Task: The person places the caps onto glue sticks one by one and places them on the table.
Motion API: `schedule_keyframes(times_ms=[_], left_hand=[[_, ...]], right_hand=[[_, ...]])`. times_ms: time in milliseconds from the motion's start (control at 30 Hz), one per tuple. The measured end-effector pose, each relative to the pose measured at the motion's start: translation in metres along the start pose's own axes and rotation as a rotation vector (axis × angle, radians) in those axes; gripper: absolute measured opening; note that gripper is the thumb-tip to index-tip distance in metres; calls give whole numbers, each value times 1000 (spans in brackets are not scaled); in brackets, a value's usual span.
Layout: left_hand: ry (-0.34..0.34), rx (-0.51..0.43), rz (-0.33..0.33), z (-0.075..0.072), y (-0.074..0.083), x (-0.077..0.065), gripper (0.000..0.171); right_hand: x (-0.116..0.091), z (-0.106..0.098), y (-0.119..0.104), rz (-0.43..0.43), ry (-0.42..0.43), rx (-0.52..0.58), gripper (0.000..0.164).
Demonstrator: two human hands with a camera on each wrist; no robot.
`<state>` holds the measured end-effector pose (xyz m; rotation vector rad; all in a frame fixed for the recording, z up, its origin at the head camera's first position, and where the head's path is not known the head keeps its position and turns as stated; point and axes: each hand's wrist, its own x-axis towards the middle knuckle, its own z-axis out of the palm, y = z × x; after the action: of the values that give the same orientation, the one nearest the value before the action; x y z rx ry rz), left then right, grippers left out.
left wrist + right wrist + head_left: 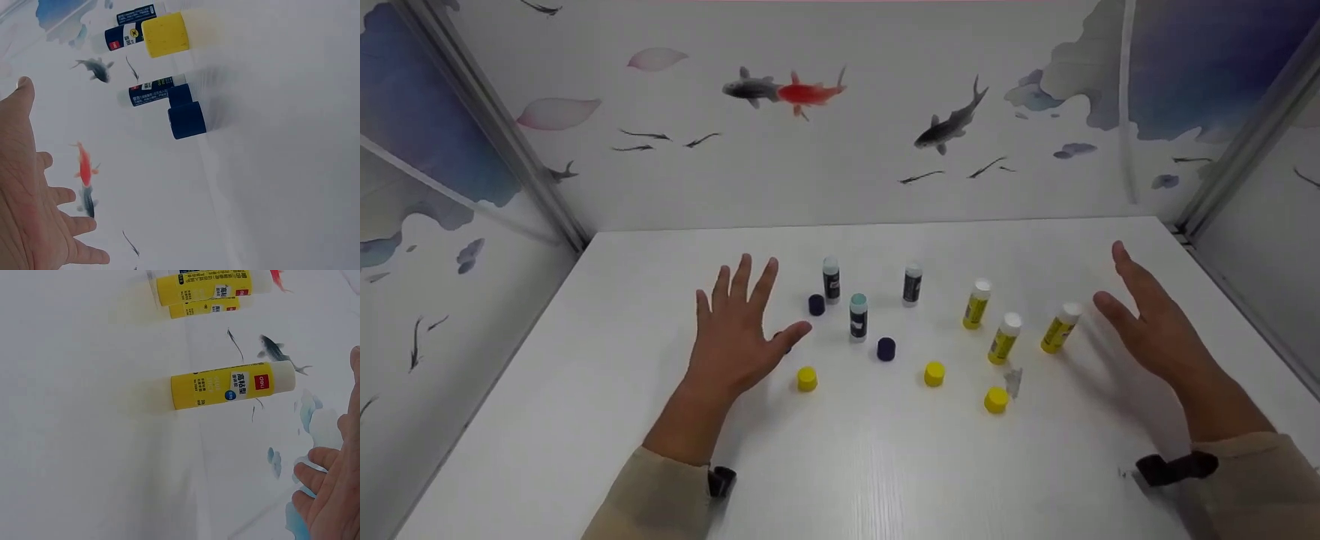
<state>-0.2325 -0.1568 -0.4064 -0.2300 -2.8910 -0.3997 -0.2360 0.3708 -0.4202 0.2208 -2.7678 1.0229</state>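
Observation:
My left hand point(735, 337) hovers with fingers spread left of three upright navy glue sticks, holding nothing. Of these, one navy glue stick point(831, 281) stands at the back, another navy glue stick point(859, 319) nearer, and a third navy glue stick point(912, 285) to the right. Three upright yellow glue sticks, one being the yellow glue stick point(225, 386) nearest my right hand point(1159, 330), stand farther right. That hand is empty beside them, its fingers extended. All the sticks lack caps. Near the left thumb, a navy cap point(187, 120) is partly hidden in the head view.
A navy cap point(817, 304) and another navy cap point(886, 349) lie among the sticks. In front are a yellow cap point(807, 379), a second yellow cap point(934, 373) and a third yellow cap point(996, 400). Fish-patterned walls point(810, 165) enclose the white table point(847, 472).

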Motion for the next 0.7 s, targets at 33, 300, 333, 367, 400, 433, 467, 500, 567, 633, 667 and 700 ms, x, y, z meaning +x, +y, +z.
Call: schedule_keyframes(times_ms=[33,300,333,367,400,433,467,500,567,633,667,700], left_hand=[[-7,-7,5,0,1,-1,99],[-57,-78,15,0,5,-5,96],[-63,-83,17,0,6,-5,96],[-67,-91,20,0,7,-6,96],[-73,-96,22,0,8,-7,97],[-80,-98,25,0,9,-8,97],[-88,-100,27,0,10,-9,97],[-96,-104,28,0,11,-9,97],[-114,-118,29,0,13,-10,96],[-131,-128,27,-1,15,-11,95],[-137,-133,25,-1,15,-11,95],[-142,-140,24,-1,16,-11,94]], right_hand=[[0,0,0,3,-4,11,74],[1,4,-4,-4,-84,75,71],[1,5,-5,-4,-94,73,71],[2,6,-7,-6,-102,74,71],[2,7,-8,-8,-110,73,71],[2,8,-9,-8,-117,75,71],[2,9,-10,-8,-125,75,72],[2,10,-11,-9,-130,79,72],[2,11,-12,-4,-146,107,72],[1,13,-14,8,-161,135,72],[0,13,-15,12,-169,148,72],[0,14,-15,16,-176,160,72]])
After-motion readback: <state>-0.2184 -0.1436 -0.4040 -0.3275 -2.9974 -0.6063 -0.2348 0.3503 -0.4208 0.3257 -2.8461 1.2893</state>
